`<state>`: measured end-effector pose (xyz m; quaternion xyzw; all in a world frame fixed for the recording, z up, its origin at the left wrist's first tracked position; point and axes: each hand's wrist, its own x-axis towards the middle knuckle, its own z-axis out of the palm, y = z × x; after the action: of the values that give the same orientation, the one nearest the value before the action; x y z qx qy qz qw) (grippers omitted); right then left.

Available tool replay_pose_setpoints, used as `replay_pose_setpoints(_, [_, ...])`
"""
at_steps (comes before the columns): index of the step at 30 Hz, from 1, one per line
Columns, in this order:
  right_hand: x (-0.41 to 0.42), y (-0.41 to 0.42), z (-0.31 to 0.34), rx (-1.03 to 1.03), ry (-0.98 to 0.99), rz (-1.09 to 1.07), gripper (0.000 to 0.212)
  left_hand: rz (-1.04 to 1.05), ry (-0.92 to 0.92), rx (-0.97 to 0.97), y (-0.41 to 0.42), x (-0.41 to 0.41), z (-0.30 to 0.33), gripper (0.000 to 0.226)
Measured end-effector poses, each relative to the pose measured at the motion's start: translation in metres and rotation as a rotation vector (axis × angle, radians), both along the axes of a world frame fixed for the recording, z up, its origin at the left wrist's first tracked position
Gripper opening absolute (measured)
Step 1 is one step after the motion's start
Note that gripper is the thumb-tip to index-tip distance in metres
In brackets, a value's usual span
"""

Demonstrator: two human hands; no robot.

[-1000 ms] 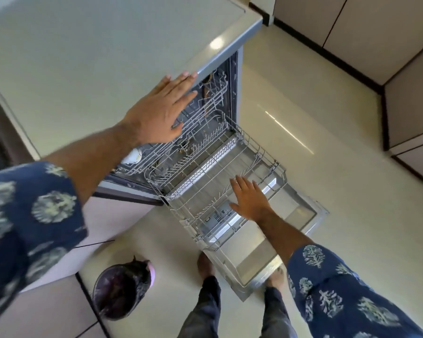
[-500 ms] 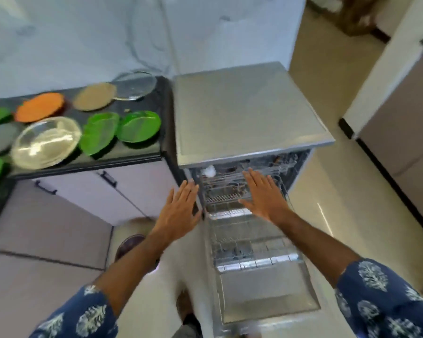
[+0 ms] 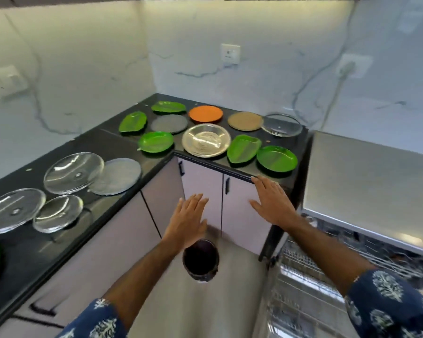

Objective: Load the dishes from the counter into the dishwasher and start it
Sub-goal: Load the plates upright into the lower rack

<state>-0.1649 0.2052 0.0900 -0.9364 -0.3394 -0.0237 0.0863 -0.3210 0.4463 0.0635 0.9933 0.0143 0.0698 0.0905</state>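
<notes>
A: Hands?
B: I had left hand (image 3: 189,219) and right hand (image 3: 271,203) both flat-fingered, empty, mid-frame below the black L-shaped counter (image 3: 88,215).
A: Dishes?
B: Flat on it, spread singly; round green plastic plate (image 3: 277,158) nearest. Wire dishwasher rack (image 3: 303,289) lower right, pulled out for loading.

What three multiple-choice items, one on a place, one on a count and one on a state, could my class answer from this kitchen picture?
1. Where does the orange plate lie?
A. on the black counter, near the wall
B. in the dishwasher rack
C. on the floor

2. How many orange plates are on the counter?
A. three
B. one
C. none

3. How are the left hand and the right hand?
A. both grip plates
B. one holds a lid
C. both open, holding nothing

Answers:
1. A, it sits in the back row between a green plate and a brown plate.
2. B, only one orange plate shows.
3. C, the fingers are straight and hold nothing, in front of the cupboard doors.
</notes>
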Motion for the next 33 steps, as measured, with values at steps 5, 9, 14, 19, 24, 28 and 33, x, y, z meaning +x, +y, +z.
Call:
replay_pose_setpoints(5, [0.004,0.086,0.003,-0.014,0.011,-0.015,0.072,0.018,-0.009,0.02,0.087,0.004,0.007,0.065])
replay_pose_setpoints(9, [0.01,0.122,0.003,-0.008,0.05,-0.08,0.071,-0.001,-0.015,-0.005,0.127,0.025,0.013,0.064])
replay_pose_setpoints(14, [0.029,0.14,-0.002,-0.052,0.076,-0.144,0.07,-0.056,-0.053,-0.089,0.147,0.063,0.01,0.064])
replay_pose_setpoints(19, [0.073,0.139,-0.017,0.045,0.191,-0.284,0.059,-0.108,-0.048,-0.207,0.148,0.113,-0.003,0.063])
replay_pose_setpoints(24, [0.14,0.137,-0.044,0.294,0.391,-0.514,0.05,-0.154,-0.009,-0.297,0.144,0.181,-0.017,0.063])
replay_pose_setpoints(28, [0.191,0.139,-0.058,0.552,0.618,-0.712,0.039,-0.139,0.101,-0.365,0.139,0.239,-0.025,0.063])
replay_pose_setpoints(33, [0.253,0.149,-0.081,0.82,0.888,-0.884,0.037,-0.089,0.2,-0.477,0.132,0.307,-0.034,0.06])
